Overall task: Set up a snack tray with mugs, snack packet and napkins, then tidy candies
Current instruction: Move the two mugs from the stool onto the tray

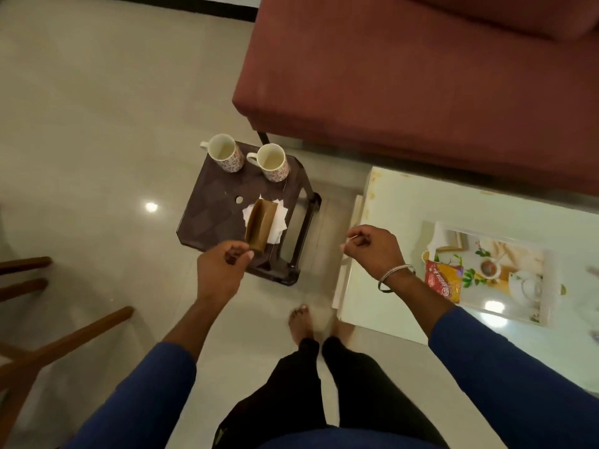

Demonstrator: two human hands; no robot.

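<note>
Tiled living-room floor, brown plastic stool (214,202) at centre, tray still missing its mugs and napkins.

Two floral mugs (249,158) stand upright along the stool's far edge, side by side and just apart, both looking empty; near its front edge a brown napkin holder (259,226) sits with white napkins (277,222) fanned under it. At right of the frame the printed tray (505,264) lies on the pale glass-topped table (398,202), with the red-and-yellow snack packet (444,281) already on its left end. Both hands are empty: the left hand (220,270) hovers loosely curled just short of the napkin holder, the right hand (372,249), bangle at the wrist, curled over the gap between stool and table. A maroon sofa fills the upper right. Judging by this, gathering is in hand; next, a mug or the holder needs gripping and carrying right to the tray.
</note>
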